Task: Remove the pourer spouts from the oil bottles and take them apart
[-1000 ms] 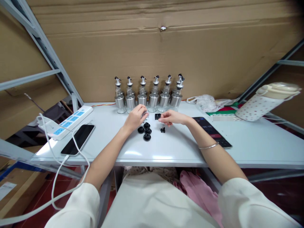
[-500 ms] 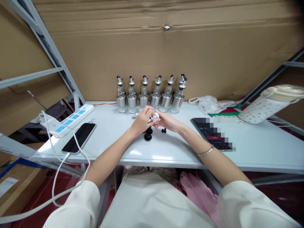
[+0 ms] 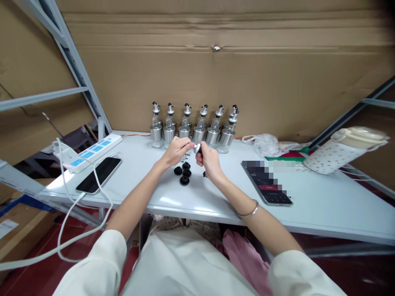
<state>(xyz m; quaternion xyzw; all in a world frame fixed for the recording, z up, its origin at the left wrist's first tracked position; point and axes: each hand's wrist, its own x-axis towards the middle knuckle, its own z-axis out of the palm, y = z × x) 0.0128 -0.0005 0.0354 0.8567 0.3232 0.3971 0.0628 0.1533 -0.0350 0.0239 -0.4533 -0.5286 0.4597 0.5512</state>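
Both hands meet above the white table (image 3: pixel 324 205), just in front of a row of several small glass and steel oil bottles (image 3: pixel 199 132). My left hand (image 3: pixel 176 149) is closed in a pinch beside a small silvery spout part (image 3: pixel 196 147). My right hand (image 3: pixel 209 158) is curled around that same part from the other side. Three black rubber stoppers (image 3: pixel 183 174) lie on the table right under my hands, and a tiny black piece (image 3: pixel 204 174) peeks out below my right wrist.
A white power strip (image 3: pixel 89 153) and a dark phone (image 3: pixel 99 174) on a white cable lie at the left. Another phone (image 3: pixel 267 187) lies at the right, with a crumpled plastic bag (image 3: pixel 268 142) and a dotted cream jug (image 3: pixel 342 151) beyond. Cardboard walls the back.
My hands came together from apart and lifted slightly toward the bottles, now holding the silvery part between them. The camera view shifted a little.
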